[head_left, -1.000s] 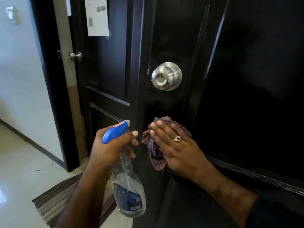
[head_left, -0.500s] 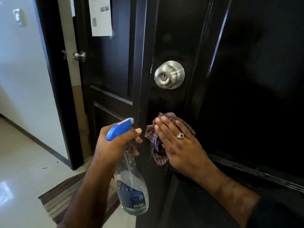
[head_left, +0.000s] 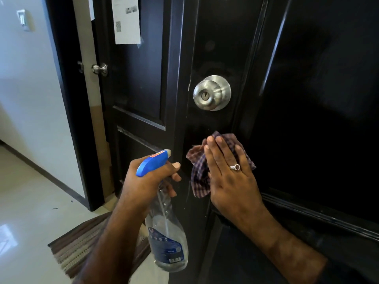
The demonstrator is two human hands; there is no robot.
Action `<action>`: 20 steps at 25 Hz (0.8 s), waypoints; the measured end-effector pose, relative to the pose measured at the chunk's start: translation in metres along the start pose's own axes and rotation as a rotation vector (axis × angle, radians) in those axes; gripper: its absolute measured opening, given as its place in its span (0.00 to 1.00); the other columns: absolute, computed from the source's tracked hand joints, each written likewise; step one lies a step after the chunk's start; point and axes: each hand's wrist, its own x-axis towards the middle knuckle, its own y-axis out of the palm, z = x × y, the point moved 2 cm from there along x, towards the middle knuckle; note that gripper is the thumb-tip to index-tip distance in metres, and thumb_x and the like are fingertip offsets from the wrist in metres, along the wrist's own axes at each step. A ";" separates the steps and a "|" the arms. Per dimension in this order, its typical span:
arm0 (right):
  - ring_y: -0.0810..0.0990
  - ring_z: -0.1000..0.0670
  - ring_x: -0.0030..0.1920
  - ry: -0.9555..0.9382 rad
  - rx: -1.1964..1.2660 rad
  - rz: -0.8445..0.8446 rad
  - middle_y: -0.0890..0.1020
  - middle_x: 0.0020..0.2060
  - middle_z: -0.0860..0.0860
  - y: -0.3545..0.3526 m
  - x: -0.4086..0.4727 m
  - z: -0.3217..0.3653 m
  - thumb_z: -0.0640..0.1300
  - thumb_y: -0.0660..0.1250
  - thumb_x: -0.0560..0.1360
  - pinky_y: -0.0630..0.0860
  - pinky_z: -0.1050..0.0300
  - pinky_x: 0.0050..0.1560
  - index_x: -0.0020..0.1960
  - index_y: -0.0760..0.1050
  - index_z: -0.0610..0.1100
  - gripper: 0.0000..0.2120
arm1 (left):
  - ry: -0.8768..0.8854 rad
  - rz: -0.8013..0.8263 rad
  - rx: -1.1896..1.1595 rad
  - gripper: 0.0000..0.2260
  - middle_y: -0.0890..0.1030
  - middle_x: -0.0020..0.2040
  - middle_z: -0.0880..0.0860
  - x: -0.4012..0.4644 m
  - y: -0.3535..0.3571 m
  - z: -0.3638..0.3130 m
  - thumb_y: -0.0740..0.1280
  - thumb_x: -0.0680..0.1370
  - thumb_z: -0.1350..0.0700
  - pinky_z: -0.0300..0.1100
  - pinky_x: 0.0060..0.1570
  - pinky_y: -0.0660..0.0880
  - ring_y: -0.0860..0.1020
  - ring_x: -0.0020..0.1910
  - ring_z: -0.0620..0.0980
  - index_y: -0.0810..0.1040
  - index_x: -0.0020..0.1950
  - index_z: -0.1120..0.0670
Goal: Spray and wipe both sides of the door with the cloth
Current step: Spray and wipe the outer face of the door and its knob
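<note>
A glossy black panelled door [head_left: 307,99] fills the right of the view, with a silver knob [head_left: 212,92] near its edge. My right hand [head_left: 229,175] lies flat with straight fingers, pressing a checked purple cloth [head_left: 200,173] against the door below the knob. My left hand [head_left: 147,179] grips the neck of a clear spray bottle [head_left: 166,240] with a blue trigger head [head_left: 152,162], its nozzle pointing at the door edge beside the cloth.
A second black door [head_left: 139,89] with a taped paper sheet [head_left: 127,19] and small knob [head_left: 99,69] stands behind on the left. A white wall with a switch [head_left: 24,19], shiny tiled floor [head_left: 26,201] and striped doormat [head_left: 82,247] lie to the left.
My right hand has slid the cloth a little upward on the door toward the knob. The left hand and bottle have risen slightly with the view.
</note>
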 end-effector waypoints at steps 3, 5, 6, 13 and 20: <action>0.45 0.43 0.87 -0.005 0.013 -0.063 0.49 0.87 0.42 -0.008 0.021 0.000 0.45 0.60 0.83 0.47 0.37 0.86 0.87 0.51 0.38 0.36 | -0.009 0.003 0.026 0.07 0.85 0.39 0.60 0.002 0.004 0.000 0.75 0.77 0.58 0.53 0.36 0.83 0.82 0.34 0.61 0.83 0.39 0.56; 0.44 0.43 0.87 0.012 0.020 -0.064 0.48 0.87 0.42 -0.009 0.037 0.004 0.46 0.58 0.83 0.47 0.37 0.86 0.87 0.50 0.37 0.36 | 0.004 0.011 0.024 0.07 0.85 0.38 0.60 0.004 0.011 -0.001 0.75 0.77 0.59 0.53 0.35 0.83 0.82 0.33 0.60 0.83 0.39 0.57; 0.44 0.43 0.87 0.019 0.015 -0.060 0.49 0.87 0.43 -0.008 0.037 0.005 0.45 0.58 0.84 0.47 0.36 0.86 0.87 0.50 0.37 0.36 | 0.009 0.015 0.017 0.07 0.85 0.38 0.61 0.005 0.013 0.000 0.75 0.77 0.60 0.52 0.35 0.83 0.81 0.32 0.60 0.83 0.39 0.58; 0.43 0.42 0.87 -0.013 -0.020 -0.036 0.47 0.87 0.42 -0.003 0.016 -0.002 0.46 0.61 0.83 0.47 0.36 0.85 0.87 0.50 0.37 0.38 | -0.006 0.015 -0.002 0.06 0.85 0.39 0.61 0.007 0.008 -0.001 0.75 0.77 0.59 0.51 0.35 0.83 0.81 0.32 0.60 0.83 0.43 0.61; 0.40 0.35 0.86 -0.224 -0.146 0.063 0.46 0.86 0.35 0.002 0.085 0.025 0.63 0.42 0.81 0.40 0.34 0.85 0.86 0.49 0.33 0.43 | 0.016 -0.020 -0.004 0.05 0.85 0.35 0.58 -0.002 0.013 -0.015 0.73 0.78 0.62 0.44 0.29 0.81 0.82 0.29 0.51 0.84 0.41 0.60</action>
